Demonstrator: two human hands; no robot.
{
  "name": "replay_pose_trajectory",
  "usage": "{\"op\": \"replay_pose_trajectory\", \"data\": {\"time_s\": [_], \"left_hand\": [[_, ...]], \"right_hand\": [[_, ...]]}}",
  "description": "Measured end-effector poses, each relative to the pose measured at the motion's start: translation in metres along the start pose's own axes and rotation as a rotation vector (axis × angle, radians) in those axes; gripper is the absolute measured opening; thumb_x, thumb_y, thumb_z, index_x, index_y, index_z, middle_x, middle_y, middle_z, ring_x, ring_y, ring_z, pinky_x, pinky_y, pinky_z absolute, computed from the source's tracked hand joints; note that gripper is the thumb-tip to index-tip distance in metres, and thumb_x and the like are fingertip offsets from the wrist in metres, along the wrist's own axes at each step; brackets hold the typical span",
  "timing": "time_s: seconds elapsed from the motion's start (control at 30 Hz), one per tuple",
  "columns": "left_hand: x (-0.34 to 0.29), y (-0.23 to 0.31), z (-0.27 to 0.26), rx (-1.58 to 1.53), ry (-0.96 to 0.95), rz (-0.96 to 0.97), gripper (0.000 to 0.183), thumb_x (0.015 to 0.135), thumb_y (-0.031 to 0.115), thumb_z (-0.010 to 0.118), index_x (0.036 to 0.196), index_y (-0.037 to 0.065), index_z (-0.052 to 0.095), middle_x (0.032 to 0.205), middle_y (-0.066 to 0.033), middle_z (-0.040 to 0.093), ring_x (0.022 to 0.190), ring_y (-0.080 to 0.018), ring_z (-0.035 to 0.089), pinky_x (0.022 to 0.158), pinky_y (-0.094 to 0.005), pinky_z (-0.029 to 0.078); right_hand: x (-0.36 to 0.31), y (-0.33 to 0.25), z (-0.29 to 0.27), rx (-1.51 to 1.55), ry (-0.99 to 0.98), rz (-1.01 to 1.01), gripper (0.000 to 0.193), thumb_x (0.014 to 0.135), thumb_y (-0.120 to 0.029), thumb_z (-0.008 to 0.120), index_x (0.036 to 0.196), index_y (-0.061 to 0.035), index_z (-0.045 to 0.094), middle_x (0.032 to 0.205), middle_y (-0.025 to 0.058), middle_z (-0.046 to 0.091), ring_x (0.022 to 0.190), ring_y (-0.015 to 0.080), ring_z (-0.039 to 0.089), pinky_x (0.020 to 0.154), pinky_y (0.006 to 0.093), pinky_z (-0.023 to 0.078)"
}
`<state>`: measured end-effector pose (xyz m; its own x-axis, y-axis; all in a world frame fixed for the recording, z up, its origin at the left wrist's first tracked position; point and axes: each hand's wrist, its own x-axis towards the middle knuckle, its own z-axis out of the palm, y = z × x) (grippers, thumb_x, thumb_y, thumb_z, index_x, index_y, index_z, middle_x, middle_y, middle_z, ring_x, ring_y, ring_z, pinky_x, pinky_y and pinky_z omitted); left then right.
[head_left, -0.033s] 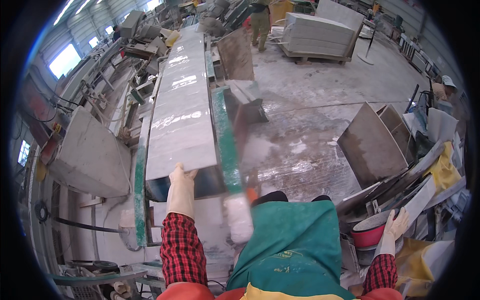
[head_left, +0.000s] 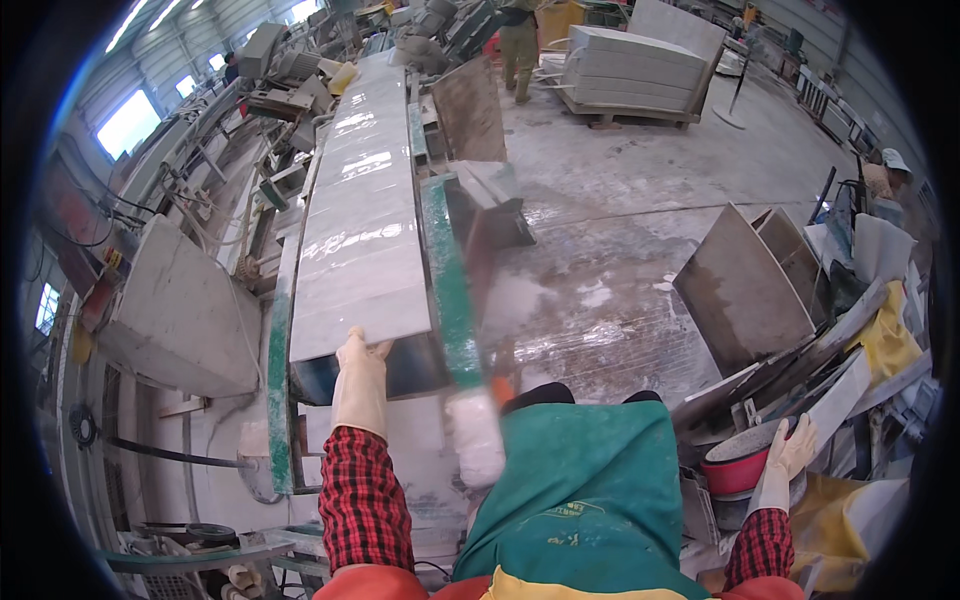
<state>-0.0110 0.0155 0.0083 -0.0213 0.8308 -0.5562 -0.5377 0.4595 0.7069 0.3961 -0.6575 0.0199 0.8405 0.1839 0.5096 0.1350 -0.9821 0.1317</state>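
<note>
- Your left hand is at the near edge of the slab, fingertips over its top; you cannot tell from here whether it pinches.
- That slab lies at the conveyor's near end, between its green rails; a row of wet slabs runs toward the far end.
- Your right hand is by the red tub's right rim, against a pale strip, fingers fairly straight; its grip cannot be told.
- Right of the conveyor, white blocks sit stacked on a pallet.
</note>
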Motion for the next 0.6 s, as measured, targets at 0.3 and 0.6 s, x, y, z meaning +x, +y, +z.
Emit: {"op": "replay_pose_trajectory", "data": {"time_s": [0.3, 0.6], "left_hand": [[-0.017, 0.015, -0.026, 0.334, -0.261, -0.044, 0.036, 0.102, 0.026, 0.042, 0.119, -0.006, 0.047, 0.104, -0.0175, 0.060, 0.082, -0.0259, 0.065, 0.069, -0.0336, 0.059], [-0.133, 0.068, -0.004, 1.048, -0.146, 0.087, 0.066, 0.090, 0.061, 0.053, 0.118, 0.001, 0.059, 0.093, -0.0150, 0.069, 0.078, -0.0234, 0.067, 0.073, -0.0350, 0.053]], "right_hand": [[-0.010, -0.012, -0.003, -0.040, -0.047, 0.120, 0.052, 0.090, -0.032, 0.058, 0.134, -0.0073, 0.049, 0.138, 0.0202, 0.046, 0.127, 0.0381, 0.042, 0.105, 0.0466, 0.035], [-0.017, -0.021, -0.019, -0.095, -0.074, 0.153, 0.054, 0.089, -0.033, 0.060, 0.135, -0.0074, 0.048, 0.140, 0.0203, 0.046, 0.130, 0.0370, 0.041, 0.107, 0.0457, 0.034]]}}
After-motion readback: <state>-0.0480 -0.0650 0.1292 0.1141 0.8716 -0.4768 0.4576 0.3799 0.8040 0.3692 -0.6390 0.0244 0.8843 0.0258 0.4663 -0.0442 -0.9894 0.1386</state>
